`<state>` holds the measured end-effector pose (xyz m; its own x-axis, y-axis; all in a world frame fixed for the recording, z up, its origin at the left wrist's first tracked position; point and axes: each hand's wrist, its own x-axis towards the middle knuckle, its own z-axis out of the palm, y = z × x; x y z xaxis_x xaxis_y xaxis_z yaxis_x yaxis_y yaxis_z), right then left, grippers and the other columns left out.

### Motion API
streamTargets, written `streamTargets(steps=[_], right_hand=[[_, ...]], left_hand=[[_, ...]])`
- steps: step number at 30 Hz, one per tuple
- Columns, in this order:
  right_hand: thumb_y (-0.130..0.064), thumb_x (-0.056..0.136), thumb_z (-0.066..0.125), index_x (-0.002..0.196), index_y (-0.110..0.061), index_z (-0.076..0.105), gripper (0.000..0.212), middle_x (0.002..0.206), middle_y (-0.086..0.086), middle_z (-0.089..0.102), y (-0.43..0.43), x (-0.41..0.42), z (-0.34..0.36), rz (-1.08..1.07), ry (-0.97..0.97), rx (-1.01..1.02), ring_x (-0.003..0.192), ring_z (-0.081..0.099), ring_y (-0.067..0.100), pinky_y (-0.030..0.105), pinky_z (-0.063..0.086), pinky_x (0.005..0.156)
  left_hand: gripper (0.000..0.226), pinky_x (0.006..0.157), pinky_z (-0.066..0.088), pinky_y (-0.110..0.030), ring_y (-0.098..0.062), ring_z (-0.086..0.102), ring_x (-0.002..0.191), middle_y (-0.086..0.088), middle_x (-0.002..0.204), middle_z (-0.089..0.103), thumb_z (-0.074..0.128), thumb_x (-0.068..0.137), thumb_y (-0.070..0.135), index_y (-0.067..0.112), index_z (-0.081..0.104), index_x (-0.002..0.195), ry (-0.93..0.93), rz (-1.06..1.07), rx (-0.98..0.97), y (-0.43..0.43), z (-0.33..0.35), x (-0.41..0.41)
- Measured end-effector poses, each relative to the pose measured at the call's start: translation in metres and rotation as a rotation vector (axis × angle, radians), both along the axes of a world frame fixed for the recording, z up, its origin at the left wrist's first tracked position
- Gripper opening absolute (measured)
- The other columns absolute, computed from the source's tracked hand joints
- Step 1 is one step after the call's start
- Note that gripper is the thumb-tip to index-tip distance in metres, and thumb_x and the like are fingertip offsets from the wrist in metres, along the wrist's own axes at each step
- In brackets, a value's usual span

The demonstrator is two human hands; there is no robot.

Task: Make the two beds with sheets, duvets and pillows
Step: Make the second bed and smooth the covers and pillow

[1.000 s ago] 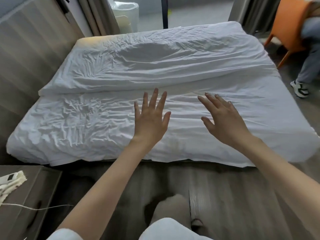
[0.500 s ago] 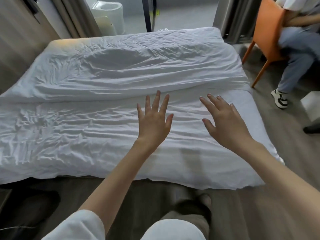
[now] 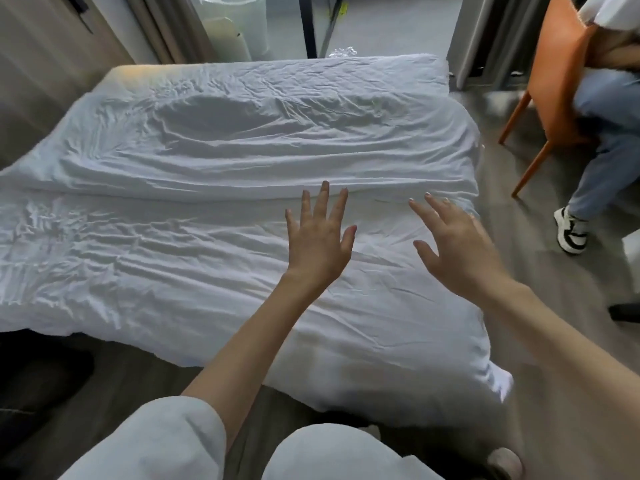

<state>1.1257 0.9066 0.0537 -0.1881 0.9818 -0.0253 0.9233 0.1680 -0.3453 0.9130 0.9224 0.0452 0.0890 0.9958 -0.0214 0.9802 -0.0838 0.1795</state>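
A low bed fills the middle of the head view, covered by a wrinkled white duvet that hangs over its near edge. The duvet's far half lies folded over as a thicker layer, with a long fold line running across the bed. My left hand hovers flat over the duvet near that fold, fingers spread and holding nothing. To its right, my right hand is also spread and empty above the duvet's right side. No pillow is in sight.
An orange chair stands right of the bed with a seated person in jeans and a black-and-white shoe. Curtains and a glass door lie behind the bed. A wood wall panel is at left. Grey floor surrounds the bed.
My view has shifted right along the bed, so the seated person and chair have come into view and the left nightstand has gone. Both hands stay spread above the duvet.
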Motion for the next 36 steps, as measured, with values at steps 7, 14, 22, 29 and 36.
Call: streamTargets(steps=[7, 14, 22, 29, 36], right_hand=[[-0.029, 0.097, 0.054, 0.152, -0.030, 0.026, 0.062, 0.160, 0.002, 0.022, 0.043, 0.144, -0.026, 0.189, -0.067, -0.059, 0.146, 0.021, 0.026, 0.056, 0.025, 0.113], [-0.027, 0.097, 0.052, 0.152, -0.032, 0.023, 0.063, 0.161, 0.000, 0.016, 0.091, 0.267, -0.018, 0.286, -0.080, -0.176, 0.146, 0.015, 0.025, 0.056, 0.026, 0.113], [-0.029, 0.097, 0.050, 0.152, -0.034, 0.022, 0.062, 0.162, 0.000, 0.015, 0.165, 0.330, -0.036, 0.347, -0.028, -0.195, 0.147, 0.015, 0.024, 0.054, 0.026, 0.114], [-0.025, 0.096, 0.050, 0.152, -0.034, 0.022, 0.063, 0.161, 0.000, 0.015, 0.278, 0.366, -0.053, 0.339, -0.083, -0.171, 0.147, 0.014, 0.025, 0.056, 0.023, 0.115], [-0.026, 0.094, 0.054, 0.152, -0.034, 0.023, 0.065, 0.161, 0.000, 0.018, 0.412, 0.354, -0.070, 0.383, -0.102, -0.214, 0.145, 0.018, 0.026, 0.052, 0.027, 0.114]], left_hand=[[0.062, 0.119, 0.005, -0.053, -0.030, -0.005, 0.150, -0.004, 0.164, -0.003, 0.031, 0.103, 0.047, 0.031, 0.003, 0.155, -0.069, 0.309, -0.082, -0.015, -0.021, 0.124], [0.062, 0.120, 0.008, -0.051, -0.030, -0.004, 0.150, -0.004, 0.164, -0.004, 0.031, 0.102, 0.047, 0.031, 0.005, 0.156, -0.092, 0.510, -0.138, -0.022, -0.022, 0.233], [0.061, 0.119, 0.009, -0.050, -0.030, -0.003, 0.150, -0.005, 0.164, -0.003, 0.030, 0.103, 0.046, 0.032, 0.003, 0.155, -0.117, 0.592, -0.128, 0.042, -0.042, 0.307], [0.063, 0.118, 0.019, -0.051, -0.033, 0.003, 0.149, -0.010, 0.163, -0.001, 0.033, 0.102, 0.045, 0.029, 0.003, 0.156, -0.257, 0.648, -0.205, 0.161, -0.094, 0.342], [0.067, 0.110, 0.031, -0.049, -0.031, 0.012, 0.148, -0.012, 0.162, -0.003, 0.040, 0.099, 0.049, 0.039, 0.002, 0.154, -0.609, 0.900, -0.231, 0.266, -0.129, 0.350]])
